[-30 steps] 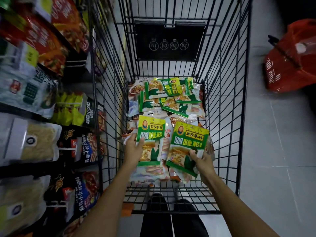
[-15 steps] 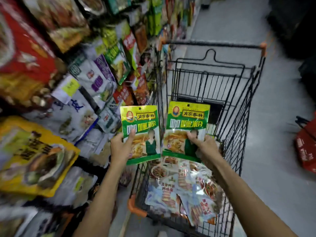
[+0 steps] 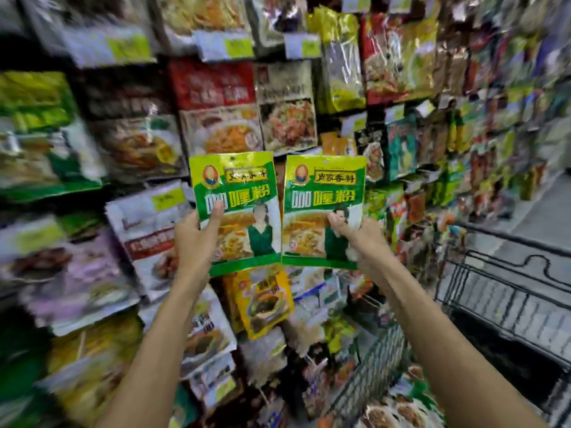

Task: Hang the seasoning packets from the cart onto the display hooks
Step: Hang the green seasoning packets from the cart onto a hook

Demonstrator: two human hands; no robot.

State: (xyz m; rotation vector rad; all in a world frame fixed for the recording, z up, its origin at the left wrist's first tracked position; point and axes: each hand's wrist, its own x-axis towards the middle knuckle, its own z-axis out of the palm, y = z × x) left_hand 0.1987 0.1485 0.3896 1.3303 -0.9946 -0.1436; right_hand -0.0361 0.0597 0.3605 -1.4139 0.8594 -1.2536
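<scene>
Two green and yellow seasoning packets are held upright, side by side, in front of the display wall. My left hand (image 3: 197, 239) grips the left packet (image 3: 238, 193) at its lower left, thumb across the front. My right hand (image 3: 358, 239) pinches the right packet (image 3: 321, 193) at its lower right. Both packets sit level with the middle rows of hanging goods. The black wire cart (image 3: 500, 291) stands at the lower right, with more packets (image 3: 398, 412) lying in it. The hooks themselves are hidden behind the hanging goods.
The display wall (image 3: 216, 88) is crowded with hanging bags in rows, blurred by head motion. A yellow bag (image 3: 262, 301) hangs just below the two held packets. Grey aisle floor (image 3: 543, 205) shows at the right, beyond the cart.
Both hands lifted a packet each out of the cart and carried them up and left to the display wall. My view swung from the cart's inside to the shelves.
</scene>
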